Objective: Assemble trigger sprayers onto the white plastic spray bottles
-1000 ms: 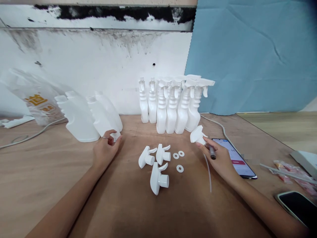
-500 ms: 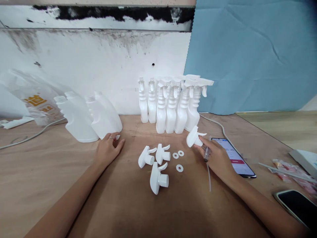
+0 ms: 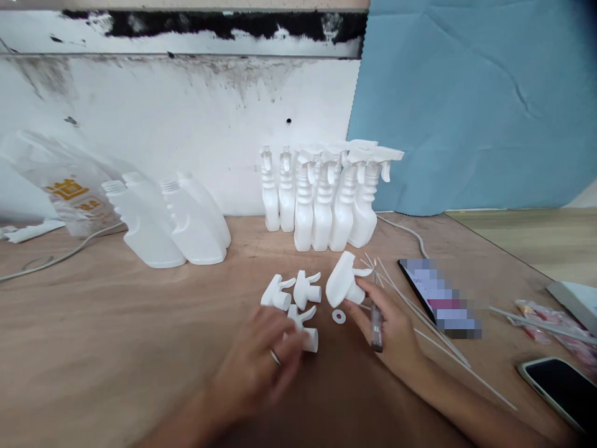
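Observation:
My right hand pinches a white trigger spray head by its collar, nozzle part up and lever pointing right. A clear stick, pen-like with dark parts, is also tucked in that hand. My left hand, blurred by motion and wearing a ring, is over the nearest of three loose spray heads, partly covering it. Just behind lie the other two, a left one and a right one. One white washer shows below the held head. Thin white tubes lie behind and under my right hand.
Assembled white spray bottles stand in a group against the wall. Open-necked white bottles stand at left beside a plastic bag. A phone, a second phone, a cable and small red-and-clear packets lie at right.
My left hand has left the bottles and come right to the loose spray heads. My right hand has moved left and nearer with its spray head, uncovering the thin tubes; two washers no longer show.

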Action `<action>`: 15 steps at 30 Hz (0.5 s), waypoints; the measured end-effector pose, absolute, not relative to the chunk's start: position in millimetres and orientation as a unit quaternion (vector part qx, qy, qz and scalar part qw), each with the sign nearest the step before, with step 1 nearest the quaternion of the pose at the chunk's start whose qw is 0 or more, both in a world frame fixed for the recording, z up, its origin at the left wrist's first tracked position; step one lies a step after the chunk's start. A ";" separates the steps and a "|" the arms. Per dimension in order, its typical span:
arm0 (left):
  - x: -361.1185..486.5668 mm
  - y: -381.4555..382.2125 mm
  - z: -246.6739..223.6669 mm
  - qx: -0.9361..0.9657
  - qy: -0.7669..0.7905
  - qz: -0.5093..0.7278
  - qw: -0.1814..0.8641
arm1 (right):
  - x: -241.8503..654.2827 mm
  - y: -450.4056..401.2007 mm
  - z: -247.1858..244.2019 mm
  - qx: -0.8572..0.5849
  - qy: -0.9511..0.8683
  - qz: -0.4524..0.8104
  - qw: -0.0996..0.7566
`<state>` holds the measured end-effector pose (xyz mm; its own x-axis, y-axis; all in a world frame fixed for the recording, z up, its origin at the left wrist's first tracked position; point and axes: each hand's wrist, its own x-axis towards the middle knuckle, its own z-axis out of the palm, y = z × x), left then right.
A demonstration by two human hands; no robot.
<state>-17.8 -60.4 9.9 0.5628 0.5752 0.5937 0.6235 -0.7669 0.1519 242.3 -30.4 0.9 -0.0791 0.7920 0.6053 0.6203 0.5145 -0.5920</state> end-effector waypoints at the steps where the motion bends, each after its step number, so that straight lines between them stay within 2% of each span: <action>1: -3.3 -71.4 10.8 -0.910 -0.285 -0.299 0.046 | 240.1 -31.4 -3.0 -0.484 -0.729 0.117 0.470; 4: 19.7 -80.8 10.4 -0.922 -0.275 -0.268 0.058 | 240.7 -30.6 -11.8 -0.476 -0.734 0.152 0.460; 8: 7.2 -58.2 4.5 -0.892 -0.350 -0.284 0.041 | 248.2 -25.7 -10.9 -0.468 -0.760 0.113 0.436; 15: -14.6 -42.6 0.9 -0.865 -0.388 -0.317 -0.003 | 256.4 -14.9 2.7 -0.550 -0.705 0.117 0.433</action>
